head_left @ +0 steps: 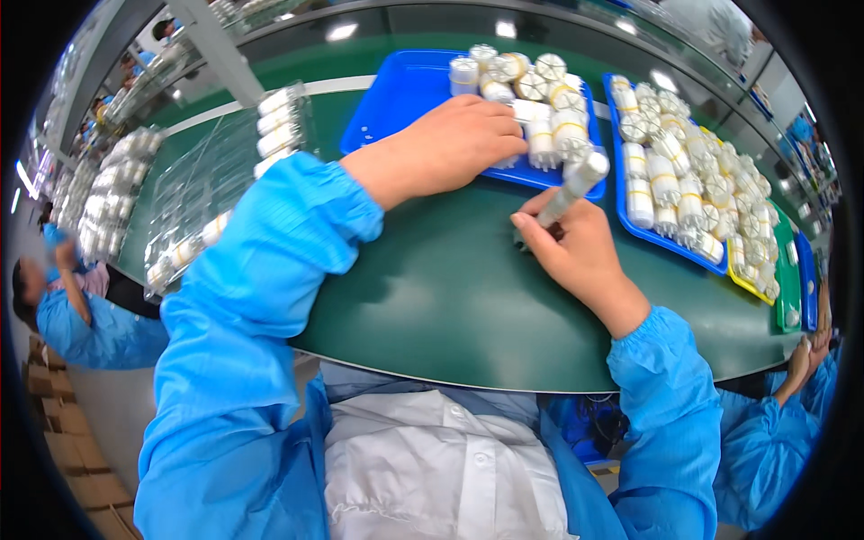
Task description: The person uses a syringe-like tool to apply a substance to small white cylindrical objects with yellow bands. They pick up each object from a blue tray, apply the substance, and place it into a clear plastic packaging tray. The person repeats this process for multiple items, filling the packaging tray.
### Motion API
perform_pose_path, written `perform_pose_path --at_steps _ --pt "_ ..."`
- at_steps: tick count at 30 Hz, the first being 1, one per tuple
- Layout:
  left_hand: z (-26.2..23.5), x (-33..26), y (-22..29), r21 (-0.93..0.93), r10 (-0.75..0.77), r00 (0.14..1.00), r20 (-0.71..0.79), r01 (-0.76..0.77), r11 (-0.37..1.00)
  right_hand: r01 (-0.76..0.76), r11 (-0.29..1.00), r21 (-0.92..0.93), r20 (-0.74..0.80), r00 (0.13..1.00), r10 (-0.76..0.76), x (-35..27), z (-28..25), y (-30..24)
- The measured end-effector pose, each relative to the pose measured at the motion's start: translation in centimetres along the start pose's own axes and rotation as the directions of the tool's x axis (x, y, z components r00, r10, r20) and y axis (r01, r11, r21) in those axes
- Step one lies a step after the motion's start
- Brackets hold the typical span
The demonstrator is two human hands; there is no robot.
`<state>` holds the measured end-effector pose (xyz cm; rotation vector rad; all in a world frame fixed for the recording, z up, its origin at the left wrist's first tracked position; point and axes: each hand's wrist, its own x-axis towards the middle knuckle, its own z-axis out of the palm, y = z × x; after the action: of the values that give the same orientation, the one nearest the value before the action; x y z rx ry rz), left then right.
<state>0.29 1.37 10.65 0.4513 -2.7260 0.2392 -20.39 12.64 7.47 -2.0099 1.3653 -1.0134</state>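
My left hand [454, 144] reaches over the near blue tray [396, 94], its fingers bent down and close together. Under them a bit of white shows, but what they grip is mostly hidden. Several white cylindrical parts [569, 126], banded in yellow and with spoked round ends, crowd the tray's right side. Just below that tray my right hand [580, 256] is closed around a slim pale stick-like cylinder [576, 184]. This stick leans up to the right, its whitish rounded end on top and its lower end near the green tabletop [450, 279].
A second blue tray [661, 241] full of similar parts lies right, beside a yellow tray [751, 286] and a green tray [785, 301]. Clear plastic packaging [202, 166] with rows of parts lies left. Co-workers in blue sleeves sit at both sides; cardboard boxes [76, 441] stand lower left.
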Motion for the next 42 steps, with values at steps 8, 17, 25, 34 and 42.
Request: perform_pose_path --at_steps 8,17,25,34,42 --pt "-2.1 -2.4 2.9 -0.634 -0.417 0.892 -0.174 0.222 0.741 -0.002 0.998 0.06 -0.125 0.992 0.009 -0.1 -1.1 -0.5" --pt "0.7 -5.2 9.2 -0.776 -0.517 0.854 0.061 0.366 0.514 0.054 0.968 0.246 -0.175 0.985 -0.011 -0.3 -1.6 -1.4" --pt "1.4 -5.1 9.4 -0.742 -0.506 0.86 -0.067 0.296 0.601 0.152 0.985 0.076 -0.175 0.975 -0.137 -0.5 -1.2 -2.1" --pt "1.4 -4.4 9.3 -0.592 -0.525 0.841 -0.128 0.36 0.721 0.124 0.985 0.116 -0.142 0.984 -0.107 -0.3 -1.0 -2.2" --pt "1.5 -4.7 10.1 -0.726 -0.563 0.814 -0.14 0.302 0.617 0.106 0.98 0.171 -0.166 0.983 -0.078 -0.3 -1.1 -2.1"
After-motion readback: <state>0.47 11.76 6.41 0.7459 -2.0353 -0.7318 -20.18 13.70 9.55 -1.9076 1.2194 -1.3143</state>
